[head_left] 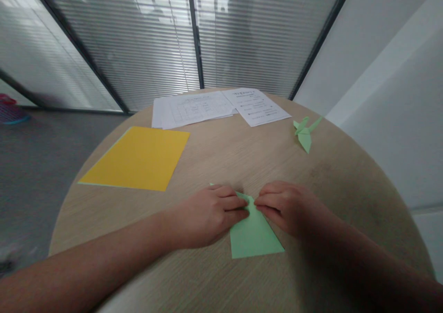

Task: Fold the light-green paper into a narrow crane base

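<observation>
A light green paper (254, 234), folded to a shape wider at its near edge, lies on the round wooden table in front of me. My left hand (214, 213) covers its left part, with fingers together and fingertips pressed on the paper near its upper middle. At the upper right edge, my right hand (289, 204) pinches the paper between bent fingers and thumb. The fingertips of both hands are close together but apart. Part of the paper's far side is hidden under my left hand; a small green tip shows beyond it.
A folded green paper crane (304, 135) rests near the table's right edge. Yellow square paper (138, 158), with a pale green edge beneath, lies at left. White printed sheets (197, 109) spread along the far edge of the table (221, 153). Behind it stand glass panels with blinds.
</observation>
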`<state>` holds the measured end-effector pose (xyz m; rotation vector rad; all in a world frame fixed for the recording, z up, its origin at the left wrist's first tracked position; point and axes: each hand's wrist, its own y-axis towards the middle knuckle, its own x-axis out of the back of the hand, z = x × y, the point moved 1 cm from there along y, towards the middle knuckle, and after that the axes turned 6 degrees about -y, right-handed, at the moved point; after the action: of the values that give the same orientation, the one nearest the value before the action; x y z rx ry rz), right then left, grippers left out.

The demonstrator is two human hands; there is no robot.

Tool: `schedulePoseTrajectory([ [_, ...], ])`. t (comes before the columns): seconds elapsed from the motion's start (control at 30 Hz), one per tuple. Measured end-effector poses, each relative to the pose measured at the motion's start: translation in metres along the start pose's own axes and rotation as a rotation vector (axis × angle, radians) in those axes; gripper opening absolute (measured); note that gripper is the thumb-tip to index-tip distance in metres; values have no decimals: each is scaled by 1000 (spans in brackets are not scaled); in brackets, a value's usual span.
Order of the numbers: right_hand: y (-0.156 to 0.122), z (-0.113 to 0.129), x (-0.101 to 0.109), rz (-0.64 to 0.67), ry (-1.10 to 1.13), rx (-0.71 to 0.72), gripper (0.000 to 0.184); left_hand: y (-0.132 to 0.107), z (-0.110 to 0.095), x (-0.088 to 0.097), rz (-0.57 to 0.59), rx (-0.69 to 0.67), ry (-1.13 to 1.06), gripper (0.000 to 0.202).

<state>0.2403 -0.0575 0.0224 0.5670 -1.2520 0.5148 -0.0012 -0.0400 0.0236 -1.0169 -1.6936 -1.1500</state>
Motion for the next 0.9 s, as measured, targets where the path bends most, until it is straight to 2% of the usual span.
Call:
schedulePoseTrajectory([
  [0.17,2,4,-3,1,-9,7,19,0,-4,1,20,11,-10,22],
  [0.4,3,7,-10,-45,103,-99,24,-2,-7,2,77,118,28,22],
  [0.6,3,8,-12,-79,111,-118,23,-5,-7,-3,56,154,18,24],
  [0.8,0,7,-5,-30,91,-66,24,-5,-7,-5,7,124,7,22],
  [0.9,-2,8,0,17,67,-76,25,-3,-8,-5,24,103,-16,19],
])
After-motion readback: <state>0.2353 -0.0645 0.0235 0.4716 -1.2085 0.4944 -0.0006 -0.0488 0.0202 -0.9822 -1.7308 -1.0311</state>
